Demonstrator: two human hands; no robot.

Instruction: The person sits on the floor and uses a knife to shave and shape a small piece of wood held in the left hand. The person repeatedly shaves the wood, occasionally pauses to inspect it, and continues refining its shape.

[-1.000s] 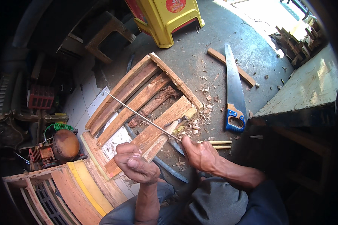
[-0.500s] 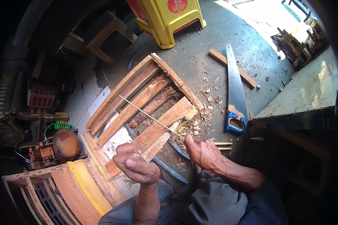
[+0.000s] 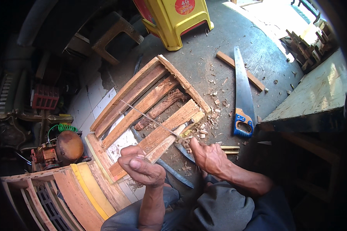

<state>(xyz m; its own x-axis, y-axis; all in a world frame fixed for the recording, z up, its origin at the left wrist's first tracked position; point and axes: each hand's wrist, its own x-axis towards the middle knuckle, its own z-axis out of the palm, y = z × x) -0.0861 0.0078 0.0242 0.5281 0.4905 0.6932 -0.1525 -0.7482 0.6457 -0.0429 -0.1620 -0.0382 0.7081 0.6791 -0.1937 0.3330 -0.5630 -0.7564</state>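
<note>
My right hand (image 3: 208,158) grips a long, thin metal rod (image 3: 146,116), blurred, slanting up-left over the slatted curved wooden frame (image 3: 146,97). My left hand (image 3: 140,165) is closed before the frame's lower slat; what its fingers hold is hidden. A pale wooden piece (image 3: 164,144) lies by it, with a dark metal piece (image 3: 189,122) near its upper end. A carved wooden piece (image 3: 160,107) lies within the frame, and wood shavings (image 3: 216,111) are scattered beside it.
A handsaw (image 3: 241,92) and wood strip (image 3: 225,59) lie right, beside a bench (image 3: 304,96); scrap wood (image 3: 304,46) is behind. A yellow plastic stool (image 3: 167,23) stands at top, a compressor (image 3: 67,146) left, a second frame (image 3: 81,196) lower left. A hose (image 3: 173,175) crosses the floor.
The rod in my right hand has shifted along its length and now looks blurred. My left hand has barely moved. The whole view has shifted slightly.
</note>
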